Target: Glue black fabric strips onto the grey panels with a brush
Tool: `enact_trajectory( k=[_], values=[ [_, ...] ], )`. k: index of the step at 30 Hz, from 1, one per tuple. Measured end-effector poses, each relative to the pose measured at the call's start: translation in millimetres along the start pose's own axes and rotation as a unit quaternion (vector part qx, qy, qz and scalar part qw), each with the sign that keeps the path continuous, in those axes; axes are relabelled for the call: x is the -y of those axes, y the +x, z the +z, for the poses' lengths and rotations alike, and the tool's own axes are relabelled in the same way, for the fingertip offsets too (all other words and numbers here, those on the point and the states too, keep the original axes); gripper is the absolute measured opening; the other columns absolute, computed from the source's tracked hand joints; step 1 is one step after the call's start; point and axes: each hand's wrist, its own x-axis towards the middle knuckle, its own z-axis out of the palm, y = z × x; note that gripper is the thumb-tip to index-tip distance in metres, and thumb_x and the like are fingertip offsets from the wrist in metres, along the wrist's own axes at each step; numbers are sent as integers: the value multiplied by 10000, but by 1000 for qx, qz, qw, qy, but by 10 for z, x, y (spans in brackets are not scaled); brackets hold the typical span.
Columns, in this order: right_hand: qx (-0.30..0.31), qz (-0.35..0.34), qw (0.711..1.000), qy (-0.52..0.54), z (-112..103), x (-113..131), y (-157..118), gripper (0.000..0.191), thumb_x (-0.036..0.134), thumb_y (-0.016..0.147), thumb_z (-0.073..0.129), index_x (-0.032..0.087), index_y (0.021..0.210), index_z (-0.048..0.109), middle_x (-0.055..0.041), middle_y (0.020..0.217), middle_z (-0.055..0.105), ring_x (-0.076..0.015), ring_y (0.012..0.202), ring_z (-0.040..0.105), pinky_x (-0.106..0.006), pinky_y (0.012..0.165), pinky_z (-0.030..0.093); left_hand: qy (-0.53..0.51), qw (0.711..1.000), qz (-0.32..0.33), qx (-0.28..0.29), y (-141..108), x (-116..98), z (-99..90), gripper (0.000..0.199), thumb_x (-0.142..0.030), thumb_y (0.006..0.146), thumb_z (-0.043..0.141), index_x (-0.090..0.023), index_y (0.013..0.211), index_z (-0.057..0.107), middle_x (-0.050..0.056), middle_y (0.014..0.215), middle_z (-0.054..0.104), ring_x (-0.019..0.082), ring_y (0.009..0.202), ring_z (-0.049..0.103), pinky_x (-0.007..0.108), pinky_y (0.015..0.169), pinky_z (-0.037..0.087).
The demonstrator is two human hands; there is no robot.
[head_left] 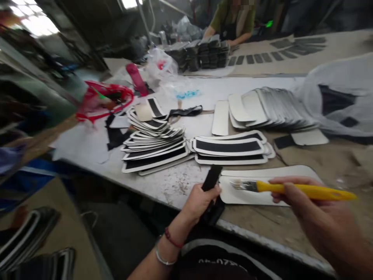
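Observation:
A flat paintbrush [309,190] with a yellow handle is gripped in my right hand [317,217], its pale bristles pointing left. Those bristles are over a white rounded panel [262,198] at the table's front; whether they touch it I cannot tell. My left hand [201,202] is closed around a black strip [212,177] at that panel's left end, and more black material hangs below the fingers. Behind the hands lies a short pile of white panels with black centres [229,146]. A taller, fanned pile of similar panels [155,157] stands to its left.
White blank panels [262,107] lean in a row at the back right, near a clear plastic bag [344,85]. A red bag [101,101] sits at the left corner. Across the table a person [236,23] works beside stacked dark pieces [204,54]. More panels [26,229] lie lower left.

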Motion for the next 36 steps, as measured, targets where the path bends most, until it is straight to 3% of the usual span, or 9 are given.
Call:
enact_trajectory(
  k=[4, 10, 14, 23, 29, 33, 36],
  values=[
    [48, 54, 997, 35, 60, 143, -10, 258, 429, 831, 578, 205, 935, 655, -54, 771, 647, -196, 660, 625, -327, 632, 526, 5, 999, -26, 25, 69, 3, -39, 398, -482, 680, 674, -163, 516, 502, -37, 450, 438, 75, 406, 368, 213, 414, 268],
    [83, 70, 993, 47, 184, 207, -22, 221, 398, 843, 572, 191, 875, 642, -29, 680, 632, -170, 616, 617, -277, 592, 528, 11, 999, -33, 24, 56, -3, -41, 411, -497, 676, 670, -162, 507, 503, -31, 458, 452, 78, 406, 379, 207, 413, 283],
    [59, 74, 995, 10, 203, 190, -68, 218, 403, 828, 586, 191, 842, 631, -32, 706, 640, -166, 595, 615, -271, 553, 521, 12, 1000, -25, 7, 72, 41, -44, 375, -469, 694, 661, -165, 528, 519, -33, 460, 449, 84, 410, 384, 207, 416, 291],
    [-49, 17, 982, -184, -204, -41, -169, 171, 365, 845, 560, 207, 872, 620, -42, 814, 630, -198, 743, 623, -303, 631, 506, 58, 996, -17, -60, 45, 118, -10, 407, -467, 715, 647, -168, 477, 507, -30, 445, 443, 90, 420, 384, 200, 403, 276],
    [-92, -68, 957, -266, -396, -41, -144, 115, 291, 859, 539, 208, 888, 613, -51, 853, 645, -205, 817, 624, -317, 718, 519, 61, 994, -31, -89, 45, 134, 11, 439, -510, 658, 676, -173, 452, 484, -13, 510, 515, 90, 407, 375, 207, 370, 270],
    [-99, -119, 946, -285, -468, -40, -140, 84, 234, 857, 540, 210, 901, 608, -54, 864, 645, -204, 823, 628, -337, 780, 517, 59, 992, -53, -96, 45, 128, 21, 447, -547, 623, 688, -181, 464, 485, -46, 394, 391, 95, 376, 343, 203, 355, 244],
    [-89, -133, 943, -291, -525, -46, -150, 89, 200, 856, 541, 209, 921, 600, -56, 885, 645, -198, 841, 628, -330, 786, 518, 63, 991, -49, -103, 47, 124, 27, 467, -569, 598, 692, -180, 455, 476, -36, 418, 424, 97, 381, 355, 205, 356, 258]
  ],
)
